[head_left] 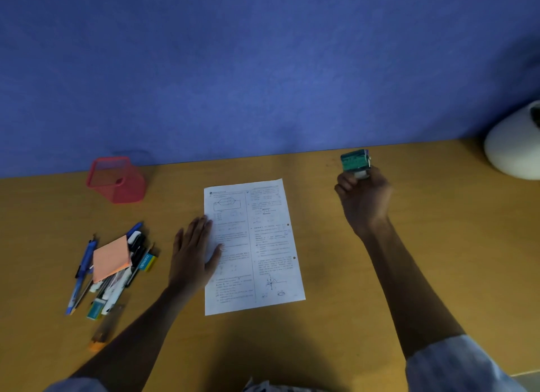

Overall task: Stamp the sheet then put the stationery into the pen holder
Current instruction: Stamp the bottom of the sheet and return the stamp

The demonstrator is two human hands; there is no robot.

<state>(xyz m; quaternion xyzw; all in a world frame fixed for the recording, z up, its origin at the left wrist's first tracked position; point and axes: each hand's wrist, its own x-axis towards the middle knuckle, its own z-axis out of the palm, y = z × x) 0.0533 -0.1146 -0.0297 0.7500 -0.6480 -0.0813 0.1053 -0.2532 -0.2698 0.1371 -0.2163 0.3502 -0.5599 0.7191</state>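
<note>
The table (pixel 350 289) carries it all. The sheet (pixel 251 245) lies down and to the left of the right-hand grip (pixel 362 196), long axis running away from the person, pinned at its left edge by the flat, spread left hand (pixel 193 254). That right grip is closed around 1 green stamp (pixel 355 160), held clear of the paper.

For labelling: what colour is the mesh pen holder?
Red pen holder, clearest in the head view.

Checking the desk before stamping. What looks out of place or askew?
Only the stationery: pens and erasers in a loose heap under an orange sticky pad, while the red pen holder looks empty. Sheet lies flat, slightly rotated.
</note>
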